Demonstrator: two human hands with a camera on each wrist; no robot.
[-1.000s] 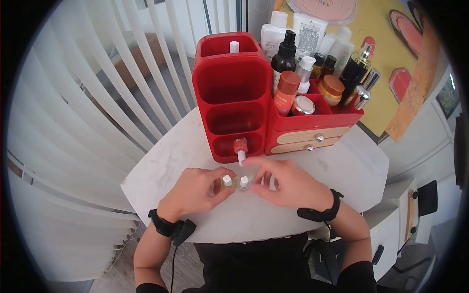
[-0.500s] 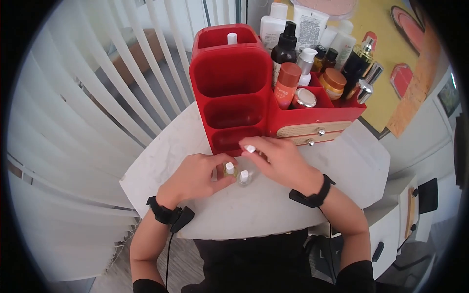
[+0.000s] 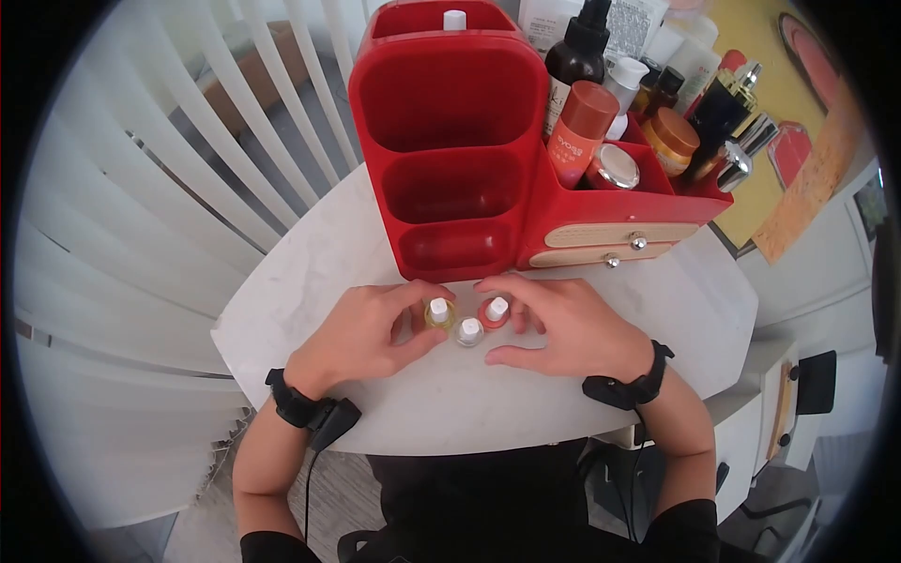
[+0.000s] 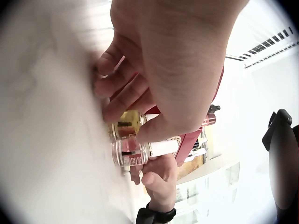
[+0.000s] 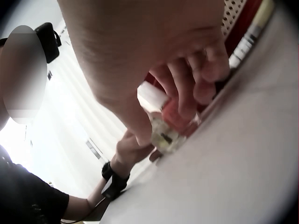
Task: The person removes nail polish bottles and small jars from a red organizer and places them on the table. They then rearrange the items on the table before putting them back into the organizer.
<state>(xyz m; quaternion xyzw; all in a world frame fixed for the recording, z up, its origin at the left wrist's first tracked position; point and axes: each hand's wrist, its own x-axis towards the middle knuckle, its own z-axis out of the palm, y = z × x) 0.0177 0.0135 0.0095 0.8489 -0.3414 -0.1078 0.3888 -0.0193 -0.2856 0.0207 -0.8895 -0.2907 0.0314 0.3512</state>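
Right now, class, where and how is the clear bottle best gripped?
Probably by its white cap, pinched from above on the person's side: the clear bottle stands upright, cap topmost, with the yellow bottle and red bottle close behind.

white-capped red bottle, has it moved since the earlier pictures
Yes: in the head view, the red bottle came nearer, out of the bottom compartment of the red organizer onto the white table.

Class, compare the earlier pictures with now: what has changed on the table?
The coral bottle moved from the red organizer's bottom compartment toward the person and now stands on the white table, right of the clear bottle. The right hand, which carried it, has opened its grip. The left hand stays around the yellow bottle, and the clear bottle still stands beside it.
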